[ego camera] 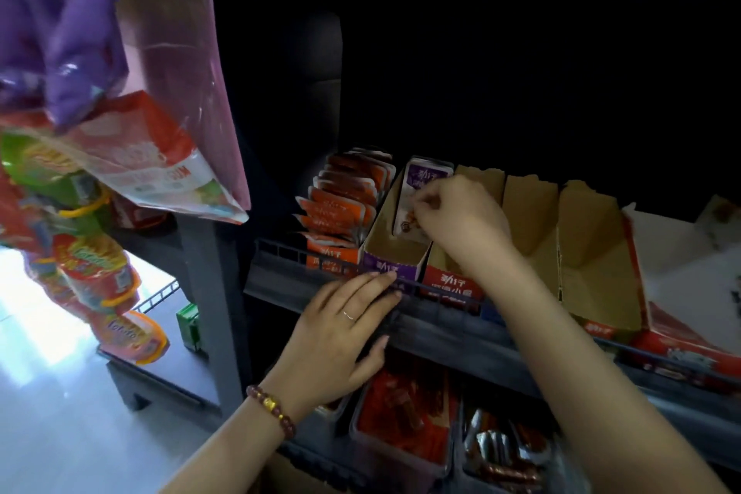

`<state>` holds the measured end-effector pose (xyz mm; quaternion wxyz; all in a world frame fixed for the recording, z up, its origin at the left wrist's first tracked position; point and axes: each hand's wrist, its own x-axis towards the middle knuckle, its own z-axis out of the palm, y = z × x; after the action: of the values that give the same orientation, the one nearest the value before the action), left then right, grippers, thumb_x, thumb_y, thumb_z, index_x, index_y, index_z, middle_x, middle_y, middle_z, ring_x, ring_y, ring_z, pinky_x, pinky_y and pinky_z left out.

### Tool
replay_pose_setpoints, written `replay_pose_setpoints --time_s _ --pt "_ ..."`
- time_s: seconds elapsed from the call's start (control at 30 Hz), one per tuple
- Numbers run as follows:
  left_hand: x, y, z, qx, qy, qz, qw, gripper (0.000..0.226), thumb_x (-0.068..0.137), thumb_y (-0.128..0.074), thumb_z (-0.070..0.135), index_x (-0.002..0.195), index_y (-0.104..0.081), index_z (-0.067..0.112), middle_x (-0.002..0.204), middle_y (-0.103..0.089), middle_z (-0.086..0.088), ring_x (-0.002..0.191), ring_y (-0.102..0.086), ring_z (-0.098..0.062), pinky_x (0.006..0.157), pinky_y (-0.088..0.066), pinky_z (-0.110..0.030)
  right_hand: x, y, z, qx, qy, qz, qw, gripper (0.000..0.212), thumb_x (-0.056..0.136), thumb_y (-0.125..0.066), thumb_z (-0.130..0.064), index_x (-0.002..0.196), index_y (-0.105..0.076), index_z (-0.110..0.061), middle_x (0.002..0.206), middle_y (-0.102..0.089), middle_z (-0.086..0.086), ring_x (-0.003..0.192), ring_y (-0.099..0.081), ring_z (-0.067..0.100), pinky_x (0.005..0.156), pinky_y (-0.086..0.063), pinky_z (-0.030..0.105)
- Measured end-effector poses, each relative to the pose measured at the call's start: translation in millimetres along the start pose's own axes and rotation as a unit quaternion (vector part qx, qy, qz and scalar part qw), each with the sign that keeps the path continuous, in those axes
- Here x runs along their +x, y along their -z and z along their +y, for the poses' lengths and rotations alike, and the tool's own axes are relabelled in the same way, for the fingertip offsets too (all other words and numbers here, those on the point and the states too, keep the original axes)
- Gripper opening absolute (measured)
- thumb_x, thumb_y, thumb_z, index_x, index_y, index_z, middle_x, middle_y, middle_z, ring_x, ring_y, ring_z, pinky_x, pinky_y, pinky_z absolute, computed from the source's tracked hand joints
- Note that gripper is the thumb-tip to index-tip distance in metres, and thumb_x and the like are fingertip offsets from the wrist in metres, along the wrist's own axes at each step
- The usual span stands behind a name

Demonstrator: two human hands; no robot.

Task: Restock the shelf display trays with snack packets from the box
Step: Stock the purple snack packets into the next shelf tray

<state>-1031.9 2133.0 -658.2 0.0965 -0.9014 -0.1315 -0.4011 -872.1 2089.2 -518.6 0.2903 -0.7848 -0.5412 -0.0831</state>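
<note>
Head view – step in hand: filling the purple tray (391, 268), a narrow display carton on the upper shelf, second from the left in its row.
Right hand (461, 215): fingers curled and pinched on the purple packet (423, 182), which stands upright against the tray's back wall.
Left hand (345, 333): fingers straight and lying over the wire rail (445, 290), tips touching the purple tray's front – it looks to be steadying the carton.
Task's thing: only a few purple packets are in the tray, all at the back; the front of the tray shows bare cardboard. I cannot clearly pick out the supply box.
Progress, as I judge it: early for this tray. The orange tray (333, 257) beside it is packed full, while the brown trays (529, 213) to the right look empty.
Next move calls for: letting go once the packet stands flat, then fetching more and stacking them forward, one face against the next.
Materials: trays of matt, creased card with printed fronts and sloping side walls; packets are thin, glossy, flat pouches that probably slump unless backed.
Shelf: dark and hard-edged, with a thin metal rail.
Lower bins (405, 417): loose red wrapped snacks.
Hanging bags (120, 156): shiny film, crinkled, at the far left.
</note>
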Motion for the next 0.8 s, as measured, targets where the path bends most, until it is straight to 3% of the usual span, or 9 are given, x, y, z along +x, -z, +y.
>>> replay_pose_setpoints --time_s 0.1,0.2,0.37,0.47,0.57,0.73,0.8 --pt "-15.3 24.8 10.0 -0.015 -0.034 -0.02 0.999 0.027 0.088 -0.048 0.025 0.108 -0.062 0.012 0.119 -0.06 -0.004 0.107 -0.056 -0.017 0.086 -0.045 -0.031 -39.7 10.0 -5.0 0.063 0.067 -0.003 0.996 0.018 0.093 -0.054 -0.024 0.1 -0.071 -0.027 0.086 -0.069 -0.01 0.072 -0.064 0.009 0.064 -0.056 0.035" --pt "-35.0 50.5 21.7 -0.012 -0.072 -0.055 0.996 0.024 0.089 -0.046 0.023 0.094 -0.068 0.012 0.099 -0.067 -0.002 0.083 -0.058 -0.014 0.072 -0.044 -0.028 -87.4 10.2 -9.9 0.117 0.119 -0.06 0.984 0.016 0.092 -0.054 -0.024 0.09 -0.069 -0.029 0.073 -0.064 -0.017 0.063 -0.057 0.0 0.054 -0.047 0.023" --pt "-96.0 66.7 21.0 -0.03 -0.004 -0.238 0.971 0.019 0.086 -0.045 0.026 0.083 -0.063 0.018 0.079 -0.059 0.002 0.071 -0.055 -0.018 0.072 -0.043 -0.032 -157.9 -47.9 -8.2 0.13 0.092 -0.264 0.951 0.007 0.09 -0.056 -0.026 0.083 -0.057 -0.029 0.072 -0.061 -0.013 0.067 -0.059 0.002 0.062 -0.051 0.029" --pt "-154.6 72.8 13.8 -0.028 0.038 -0.377 0.925 0.026 0.085 -0.038 0.03 0.084 -0.062 0.02 0.08 -0.061 0.003 0.07 -0.059 -0.02 0.064 -0.045 -0.03 -192.2 -108.3 -11.2 0.128 0.079 -0.424 0.893 0.009 0.089 -0.058 -0.023 0.08 -0.057 -0.027 0.08 -0.066 -0.009 0.075 -0.062 0.01 0.068 -0.048 0.03" --pt "-219.2 79.3 17.3 -0.04 0.071 -0.467 0.881 0.032 0.084 -0.032 0.032 0.091 -0.061 0.019 0.082 -0.064 0.0 0.071 -0.062 -0.025 0.065 -0.052 -0.036 -234.7 -167.9 -11.8 0.085 0.118 -0.562 0.814 0.006 0.091 -0.057 -0.021 0.094 -0.061 -0.019 0.093 -0.065 -0.004 0.08 -0.058 0.011 0.067 -0.043 0.024" --pt "-286.1 90.4 24.8 -0.053 0.116 -0.488 0.863 0.045 0.081 -0.022 0.035 0.096 -0.063 0.022 0.087 -0.063 0.002 0.076 -0.063 -0.021 0.072 -0.049 -0.034 -307.1 -255.2 -1.6 -0.005 0.114 -0.677 0.728 0.026 0.093 -0.051 -0.014 0.108 -0.063 0.003 0.114 -0.063 0.018 0.103 -0.058 0.032 0.083 -0.045 0.037" --pt "-296.7 92.5 23.7 -0.055 0.135 -0.472 0.869 0.044 0.081 -0.024 0.035 0.093 -0.064 0.021 0.084 -0.064 0.003 0.074 -0.063 -0.021 0.07 -0.048 -0.033 -334.9 -280.0 6.0 -0.006 0.08 -0.694 0.716 0.028 0.09 -0.045 -0.001 0.108 -0.066 -0.003 0.123 -0.061 0.015 0.107 -0.058 0.03 0.089 -0.049 0.039"
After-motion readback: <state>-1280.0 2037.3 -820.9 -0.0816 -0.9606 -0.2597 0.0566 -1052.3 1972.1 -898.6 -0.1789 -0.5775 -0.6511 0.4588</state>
